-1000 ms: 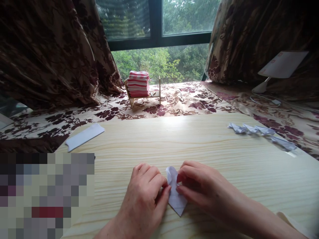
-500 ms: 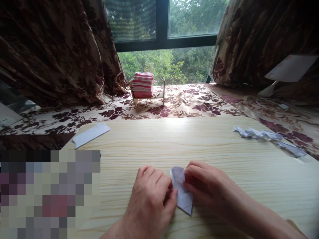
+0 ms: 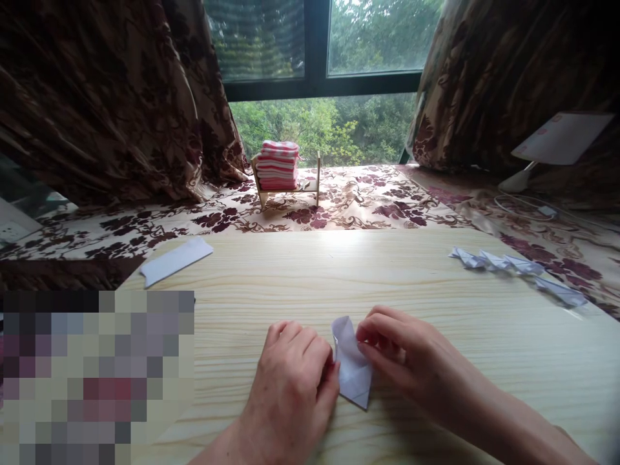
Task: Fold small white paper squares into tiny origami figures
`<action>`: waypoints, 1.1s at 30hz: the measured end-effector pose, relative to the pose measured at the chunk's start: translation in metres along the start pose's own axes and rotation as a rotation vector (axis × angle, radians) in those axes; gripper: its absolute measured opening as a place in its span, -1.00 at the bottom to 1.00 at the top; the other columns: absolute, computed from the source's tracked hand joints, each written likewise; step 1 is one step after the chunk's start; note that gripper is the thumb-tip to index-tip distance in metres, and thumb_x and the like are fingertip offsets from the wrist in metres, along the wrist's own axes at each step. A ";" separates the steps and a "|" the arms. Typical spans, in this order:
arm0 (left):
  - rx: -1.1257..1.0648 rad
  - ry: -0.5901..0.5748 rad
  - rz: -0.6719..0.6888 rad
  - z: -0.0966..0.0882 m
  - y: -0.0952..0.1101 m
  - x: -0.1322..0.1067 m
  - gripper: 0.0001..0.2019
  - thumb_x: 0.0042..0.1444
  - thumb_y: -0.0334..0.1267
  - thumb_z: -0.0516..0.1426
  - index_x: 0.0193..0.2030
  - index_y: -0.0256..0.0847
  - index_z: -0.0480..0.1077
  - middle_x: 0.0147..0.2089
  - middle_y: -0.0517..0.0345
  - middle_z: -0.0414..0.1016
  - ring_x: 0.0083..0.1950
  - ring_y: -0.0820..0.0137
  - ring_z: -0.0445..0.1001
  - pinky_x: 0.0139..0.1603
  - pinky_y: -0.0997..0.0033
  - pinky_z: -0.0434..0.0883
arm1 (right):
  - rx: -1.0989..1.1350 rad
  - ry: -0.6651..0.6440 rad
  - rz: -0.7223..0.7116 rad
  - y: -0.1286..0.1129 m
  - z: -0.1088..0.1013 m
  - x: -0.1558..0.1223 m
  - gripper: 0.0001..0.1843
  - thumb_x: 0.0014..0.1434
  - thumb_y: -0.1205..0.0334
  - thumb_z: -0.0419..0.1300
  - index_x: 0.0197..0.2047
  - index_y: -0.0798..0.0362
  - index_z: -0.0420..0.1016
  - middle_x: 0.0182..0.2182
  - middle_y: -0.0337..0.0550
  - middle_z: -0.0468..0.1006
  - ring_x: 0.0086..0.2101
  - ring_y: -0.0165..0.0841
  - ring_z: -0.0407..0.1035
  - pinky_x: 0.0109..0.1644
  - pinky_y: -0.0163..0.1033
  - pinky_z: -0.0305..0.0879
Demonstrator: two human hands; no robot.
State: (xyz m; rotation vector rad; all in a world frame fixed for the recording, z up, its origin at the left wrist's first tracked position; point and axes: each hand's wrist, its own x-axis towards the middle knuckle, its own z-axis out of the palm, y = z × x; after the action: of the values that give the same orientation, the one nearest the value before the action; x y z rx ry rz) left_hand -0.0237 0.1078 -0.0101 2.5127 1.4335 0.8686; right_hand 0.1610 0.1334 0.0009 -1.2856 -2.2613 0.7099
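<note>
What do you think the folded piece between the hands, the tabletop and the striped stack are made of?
Folded piece: matte white paper, by its thin edges and creases. Tabletop: wood or wood-look laminate; grain shows, and the bright glare suggests a smooth, slightly glossy finish. Striped stack: probably soft, matte cloth, given its rounded folds.

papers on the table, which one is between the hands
The creased paper, pointed at its near end; the flat strip lies far left, the small folded pieces far right.
</note>
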 end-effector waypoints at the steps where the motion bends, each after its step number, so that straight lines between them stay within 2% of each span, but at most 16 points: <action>1: 0.005 -0.002 0.000 0.000 0.000 0.000 -0.84 0.07 -0.46 0.05 -0.51 -0.22 0.23 -0.48 0.18 0.34 -0.37 0.36 0.24 -0.24 0.25 0.19 | 0.021 -0.026 -0.005 -0.001 -0.002 -0.001 -0.86 0.16 0.41 0.05 -0.41 0.05 0.33 -0.43 -0.21 0.39 -0.44 -0.42 0.27 -0.40 -0.34 0.16; 4: 0.018 -0.003 -0.002 0.001 0.001 0.001 -0.83 0.06 -0.46 0.05 -0.52 -0.22 0.23 -0.48 0.18 0.34 -0.37 0.36 0.25 -0.24 0.25 0.20 | 0.016 -0.087 -0.023 -0.003 -0.003 -0.003 -0.88 0.16 0.37 0.08 -0.42 0.05 0.33 -0.42 -0.21 0.39 -0.44 -0.42 0.26 -0.40 -0.34 0.16; 7: 0.014 0.015 -0.004 -0.002 0.000 0.002 -0.83 0.05 -0.45 0.07 -0.52 -0.20 0.22 -0.49 0.19 0.34 -0.38 0.36 0.27 -0.27 0.27 0.21 | -0.006 -0.075 -0.017 -0.004 -0.001 -0.003 -0.86 0.15 0.36 0.10 -0.44 0.05 0.30 -0.45 -0.22 0.38 -0.45 -0.42 0.25 -0.42 -0.35 0.14; 9: -0.004 0.090 0.021 -0.006 0.001 0.001 -0.82 0.03 -0.44 0.10 -0.53 -0.19 0.21 -0.51 0.20 0.33 -0.40 0.37 0.27 -0.27 0.27 0.23 | -0.016 -0.053 -0.009 -0.003 0.001 -0.003 -0.86 0.15 0.40 0.09 -0.44 0.05 0.29 -0.46 -0.24 0.38 -0.46 -0.42 0.25 -0.42 -0.35 0.13; 12: -0.033 0.225 0.160 -0.011 0.006 -0.003 -0.80 0.01 -0.43 0.14 -0.55 -0.17 0.21 -0.54 0.23 0.33 -0.41 0.39 0.29 -0.14 0.20 0.26 | -0.046 -0.036 -0.009 -0.002 0.003 -0.002 -0.85 0.15 0.42 0.08 -0.45 0.05 0.28 -0.49 -0.25 0.38 -0.46 -0.43 0.24 -0.41 -0.34 0.11; 15: -0.032 0.143 0.306 -0.011 0.012 -0.008 -0.89 0.03 -0.42 0.13 -0.47 -0.17 0.32 -0.48 0.22 0.42 -0.36 0.39 0.36 -0.05 0.21 0.26 | -0.055 -0.016 -0.021 -0.001 0.002 -0.002 -0.84 0.14 0.42 0.09 -0.46 0.05 0.27 -0.50 -0.27 0.38 -0.47 -0.44 0.23 -0.41 -0.35 0.09; 18: 0.014 0.064 0.250 -0.008 0.013 -0.008 -0.90 0.09 -0.42 0.07 -0.33 -0.23 0.41 -0.33 0.10 0.52 -0.24 0.31 0.40 -0.07 0.20 0.26 | -0.034 -0.009 -0.024 0.000 0.001 -0.002 -0.83 0.14 0.41 0.10 -0.47 0.06 0.27 -0.51 -0.27 0.37 -0.47 -0.44 0.24 -0.42 -0.35 0.09; 22: 0.005 -0.002 0.156 -0.007 0.009 -0.005 -0.83 0.13 -0.41 0.03 -0.31 -0.24 0.45 -0.29 0.05 0.52 -0.22 0.26 0.38 -0.09 0.17 0.27 | 0.031 -0.037 -0.006 0.001 -0.002 -0.002 -0.83 0.14 0.41 0.09 -0.47 0.06 0.29 -0.50 -0.27 0.38 -0.48 -0.45 0.25 -0.42 -0.37 0.12; 25: 0.004 -0.018 0.148 -0.008 0.008 -0.005 -0.82 0.13 -0.41 0.03 -0.24 -0.26 0.47 -0.24 0.03 0.53 -0.19 0.24 0.37 -0.06 0.16 0.28 | 0.072 -0.050 0.015 0.001 -0.003 -0.002 -0.85 0.14 0.40 0.09 -0.46 0.05 0.32 -0.49 -0.25 0.40 -0.49 -0.45 0.27 -0.44 -0.37 0.14; 30: 0.008 -0.003 0.187 -0.009 0.010 -0.006 -0.77 0.12 -0.42 0.05 -0.13 -0.32 0.47 -0.04 0.01 0.53 -0.11 0.21 0.38 0.03 0.12 0.24 | 0.120 -0.094 0.008 0.001 -0.006 -0.003 -0.85 0.19 0.36 0.05 -0.38 0.05 0.40 -0.44 -0.22 0.42 -0.47 -0.45 0.30 -0.43 -0.38 0.18; 33: 0.022 -0.009 0.193 -0.008 0.010 -0.007 -0.78 0.13 -0.41 0.05 -0.13 -0.32 0.47 -0.03 0.02 0.54 -0.08 0.20 0.39 0.06 0.11 0.21 | 0.129 -0.103 -0.004 0.002 -0.007 -0.002 -0.81 0.21 0.40 0.01 -0.34 0.05 0.43 -0.43 -0.21 0.43 -0.44 -0.44 0.32 -0.38 -0.37 0.21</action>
State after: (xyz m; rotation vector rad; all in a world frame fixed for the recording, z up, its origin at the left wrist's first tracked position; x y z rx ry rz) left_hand -0.0236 0.0949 -0.0026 2.7018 1.2188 0.8739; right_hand 0.1675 0.1342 0.0048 -1.2090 -2.2565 0.9241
